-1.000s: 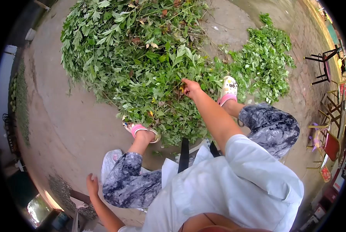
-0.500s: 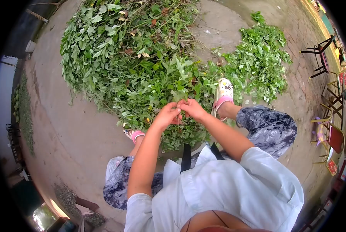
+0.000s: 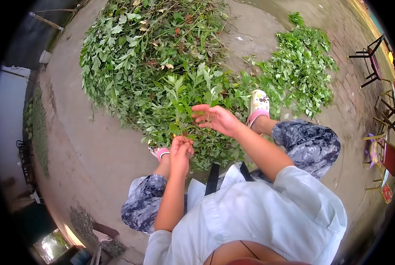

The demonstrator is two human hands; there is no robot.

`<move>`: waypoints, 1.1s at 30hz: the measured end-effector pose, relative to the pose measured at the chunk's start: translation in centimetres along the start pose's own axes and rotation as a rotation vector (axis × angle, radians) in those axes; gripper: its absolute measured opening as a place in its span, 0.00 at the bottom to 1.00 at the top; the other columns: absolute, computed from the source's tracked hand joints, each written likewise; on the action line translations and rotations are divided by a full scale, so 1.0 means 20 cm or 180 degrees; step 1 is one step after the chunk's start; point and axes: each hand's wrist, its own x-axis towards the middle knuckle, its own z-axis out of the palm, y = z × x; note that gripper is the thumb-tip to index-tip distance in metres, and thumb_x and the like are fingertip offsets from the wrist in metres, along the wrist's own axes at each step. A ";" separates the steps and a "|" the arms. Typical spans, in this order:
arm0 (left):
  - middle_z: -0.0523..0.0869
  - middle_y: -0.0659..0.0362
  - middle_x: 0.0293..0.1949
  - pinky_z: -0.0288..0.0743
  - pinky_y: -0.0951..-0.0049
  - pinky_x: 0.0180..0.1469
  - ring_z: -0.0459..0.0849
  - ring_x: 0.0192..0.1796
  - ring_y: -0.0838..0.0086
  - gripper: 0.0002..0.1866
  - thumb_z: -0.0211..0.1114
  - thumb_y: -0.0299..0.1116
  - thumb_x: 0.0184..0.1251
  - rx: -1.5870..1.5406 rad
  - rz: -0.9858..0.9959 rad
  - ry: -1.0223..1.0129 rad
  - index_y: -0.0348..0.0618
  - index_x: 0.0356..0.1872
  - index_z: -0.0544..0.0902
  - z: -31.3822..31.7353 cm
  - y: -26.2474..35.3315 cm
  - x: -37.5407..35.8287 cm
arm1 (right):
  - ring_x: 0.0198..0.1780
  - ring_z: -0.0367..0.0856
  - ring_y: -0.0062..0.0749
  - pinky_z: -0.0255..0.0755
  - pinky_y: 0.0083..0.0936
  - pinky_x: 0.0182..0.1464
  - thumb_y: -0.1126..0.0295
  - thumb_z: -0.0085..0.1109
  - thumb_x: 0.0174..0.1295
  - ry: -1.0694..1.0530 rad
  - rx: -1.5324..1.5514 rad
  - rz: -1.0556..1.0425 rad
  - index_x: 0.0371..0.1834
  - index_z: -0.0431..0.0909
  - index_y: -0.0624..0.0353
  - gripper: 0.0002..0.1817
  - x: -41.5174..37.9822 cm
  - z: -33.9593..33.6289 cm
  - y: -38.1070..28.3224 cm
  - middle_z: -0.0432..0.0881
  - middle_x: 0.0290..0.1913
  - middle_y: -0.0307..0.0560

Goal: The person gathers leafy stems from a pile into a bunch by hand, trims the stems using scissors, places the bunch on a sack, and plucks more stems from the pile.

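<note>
My left hand (image 3: 181, 149) is closed, fingers pinched round the lower stem of a leafy green sprig (image 3: 177, 90) that stands upright above it. To its right and a little higher, my right hand (image 3: 219, 120) has its fingers spread, over the near part of a large heap of cut leafy stems (image 3: 122, 66). Leaves lie right behind its fingertips, and no stem can be made out clearly in its grasp. The two hands are apart.
A smaller pile of green leaves (image 3: 299, 66) lies on the concrete ground (image 3: 104, 154) at the right. My shoe (image 3: 259, 105) is between the piles. Chairs (image 3: 370, 62) stand along the right edge. A white container (image 3: 45, 57) sits at the upper left.
My hands were together at a stem; now they have separated. The left has moved down and left, and the right has opened its fingers. The view has shifted slightly.
</note>
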 end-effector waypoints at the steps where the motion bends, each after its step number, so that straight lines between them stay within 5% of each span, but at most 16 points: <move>1: 0.75 0.58 0.29 0.64 0.81 0.24 0.67 0.21 0.80 0.06 0.52 0.27 0.61 -0.0287 -0.0023 -0.0036 0.41 0.39 0.69 0.02 0.03 -0.01 | 0.51 0.69 0.31 0.59 0.34 0.56 0.62 0.34 0.60 0.0225 -0.0496 -0.0090 0.54 0.66 0.61 0.22 -0.01 0.07 0.00 0.67 0.57 0.44; 2: 0.75 0.59 0.29 0.61 0.82 0.23 0.64 0.20 0.82 0.07 0.53 0.27 0.61 -0.0574 -0.0046 -0.0076 0.40 0.39 0.69 0.05 0.07 -0.02 | 0.60 0.62 0.31 0.52 0.32 0.61 0.62 0.33 0.61 -0.0089 -0.1105 -0.0037 0.56 0.64 0.59 0.22 -0.03 0.10 -0.01 0.61 0.63 0.41; 5: 0.76 0.62 0.28 0.57 0.83 0.20 0.61 0.17 0.86 0.06 0.55 0.29 0.61 0.0036 -0.0094 -0.0195 0.40 0.36 0.72 0.18 0.17 -0.01 | 0.59 0.63 0.30 0.52 0.28 0.61 0.64 0.33 0.61 -0.0502 -0.1736 -0.0036 0.60 0.61 0.58 0.23 -0.05 0.14 0.02 0.63 0.61 0.42; 6: 0.77 0.63 0.27 0.55 0.84 0.17 0.58 0.14 0.88 0.05 0.57 0.29 0.60 0.0225 -0.0136 -0.0243 0.41 0.35 0.74 0.19 0.17 0.00 | 0.56 0.63 0.23 0.53 0.21 0.60 0.65 0.35 0.60 -0.0495 -0.1814 -0.0031 0.63 0.57 0.57 0.26 -0.06 0.17 0.02 0.66 0.59 0.43; 9: 0.77 0.65 0.25 0.53 0.84 0.15 0.58 0.13 0.88 0.05 0.57 0.28 0.59 0.0193 -0.0356 -0.0412 0.43 0.36 0.75 0.23 0.19 0.00 | 0.59 0.61 0.25 0.51 0.22 0.61 0.65 0.34 0.60 -0.0170 -0.2331 0.0212 0.64 0.54 0.59 0.27 -0.10 0.17 0.00 0.64 0.60 0.45; 17: 0.70 0.69 0.20 0.51 0.86 0.15 0.58 0.14 0.89 0.04 0.57 0.25 0.58 -0.0007 -0.0581 -0.0541 0.43 0.34 0.75 0.28 0.18 0.00 | 0.63 0.57 0.30 0.48 0.24 0.64 0.62 0.33 0.64 -0.0204 -0.2178 -0.0069 0.65 0.50 0.59 0.27 -0.18 0.17 -0.03 0.60 0.63 0.48; 23: 0.69 0.69 0.18 0.50 0.86 0.14 0.57 0.13 0.89 0.05 0.54 0.25 0.57 0.0373 -0.0465 -0.0389 0.43 0.35 0.73 0.30 0.18 -0.01 | 0.65 0.54 0.33 0.46 0.26 0.65 0.55 0.31 0.66 0.0017 -0.2383 0.0085 0.63 0.55 0.60 0.27 -0.19 0.23 -0.09 0.56 0.65 0.47; 26: 0.71 0.65 0.20 0.50 0.86 0.12 0.56 0.12 0.88 0.04 0.53 0.25 0.58 0.0020 -0.0433 -0.0397 0.42 0.34 0.72 0.30 0.22 -0.04 | 0.67 0.49 0.40 0.44 0.28 0.65 0.52 0.27 0.66 0.0087 -0.3879 -0.0751 0.55 0.66 0.62 0.28 -0.18 0.23 0.00 0.62 0.62 0.52; 29: 0.74 0.63 0.22 0.50 0.87 0.11 0.57 0.12 0.89 0.03 0.53 0.25 0.58 0.0017 -0.0614 -0.0565 0.41 0.33 0.72 0.23 0.23 -0.04 | 0.69 0.44 0.41 0.45 0.29 0.65 0.54 0.27 0.66 -0.0328 -0.3907 -0.0743 0.51 0.70 0.62 0.26 -0.19 0.24 0.00 0.60 0.62 0.55; 30: 0.76 0.61 0.24 0.50 0.87 0.11 0.57 0.11 0.89 0.02 0.53 0.24 0.57 -0.0023 -0.0650 -0.0609 0.40 0.32 0.72 0.21 0.23 -0.04 | 0.60 0.63 0.35 0.60 0.27 0.55 0.56 0.33 0.66 -0.0093 -0.3741 -0.0973 0.42 0.74 0.62 0.23 -0.19 0.23 0.04 0.71 0.52 0.54; 31: 0.76 0.61 0.24 0.50 0.87 0.11 0.57 0.11 0.89 0.02 0.53 0.24 0.57 -0.0010 -0.0680 -0.0658 0.40 0.32 0.72 0.19 0.23 -0.05 | 0.60 0.63 0.35 0.60 0.27 0.55 0.56 0.33 0.66 -0.0032 -0.3742 -0.0985 0.42 0.74 0.62 0.23 -0.19 0.22 0.07 0.71 0.52 0.54; 33: 0.76 0.60 0.24 0.51 0.87 0.11 0.57 0.12 0.89 0.02 0.54 0.24 0.57 0.0088 -0.0721 -0.0456 0.40 0.32 0.72 0.17 0.22 -0.06 | 0.37 0.71 0.21 0.65 0.19 0.38 0.58 0.40 0.64 0.0295 -0.2344 -0.0526 0.35 0.76 0.62 0.19 -0.17 0.20 0.11 0.77 0.32 0.42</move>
